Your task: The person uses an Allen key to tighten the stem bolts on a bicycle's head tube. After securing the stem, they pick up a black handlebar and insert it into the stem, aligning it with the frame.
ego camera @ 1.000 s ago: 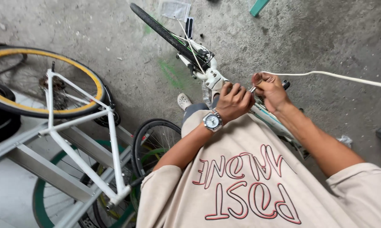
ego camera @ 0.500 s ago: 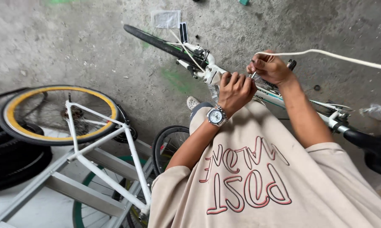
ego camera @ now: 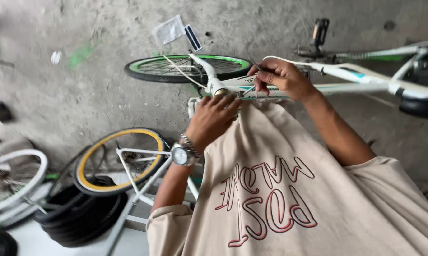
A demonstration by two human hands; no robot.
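A white bicycle (ego camera: 356,78) with a green-rimmed front wheel (ego camera: 176,66) lies across the concrete floor in front of me. My left hand (ego camera: 214,116), with a wristwatch (ego camera: 180,154) on it, is closed around the frame just behind the head tube. My right hand (ego camera: 280,78) sits on the top tube a little further back and pinches a thin white cable (ego camera: 318,65) that runs along the frame. My beige printed shirt (ego camera: 280,199) hides the lower part of the frame.
To the lower left stand a yellow-rimmed wheel (ego camera: 88,166), a bare white frame (ego camera: 138,170), stacked black tyres (ego camera: 81,213) and a white-rimmed wheel (ego camera: 14,180). A pedal (ego camera: 321,31) sticks up behind the bicycle. Its rear tyre (ego camera: 420,106) is at the right edge.
The view has swung, so the bicycle now lies nearly level across the frame. Both hands have stayed at the same place on the frame, the right one still on the cable.
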